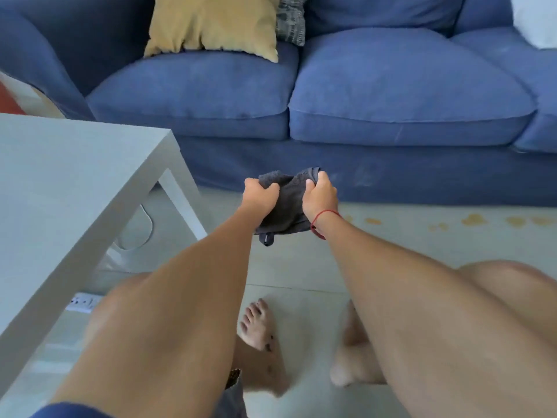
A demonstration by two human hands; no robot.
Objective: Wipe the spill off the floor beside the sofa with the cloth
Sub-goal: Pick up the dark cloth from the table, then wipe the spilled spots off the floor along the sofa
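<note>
A dark grey cloth (286, 206) hangs in the air between both hands, above the pale floor in front of the blue sofa (391, 95). My left hand (259, 193) grips its left edge and my right hand (319, 197), with a red string at the wrist, grips its right edge. A loop tag dangles from the cloth's lower corner. The spill (476, 220) is a row of yellowish-orange drops and patches on the floor to the right, along the sofa's base, well apart from the cloth.
A white low table (75, 182) fills the left side, its leg close to my left arm. A white power strip (83, 301) lies under it. My bare feet (256, 324) and knees are below. A yellow cushion (214, 22) rests on the sofa.
</note>
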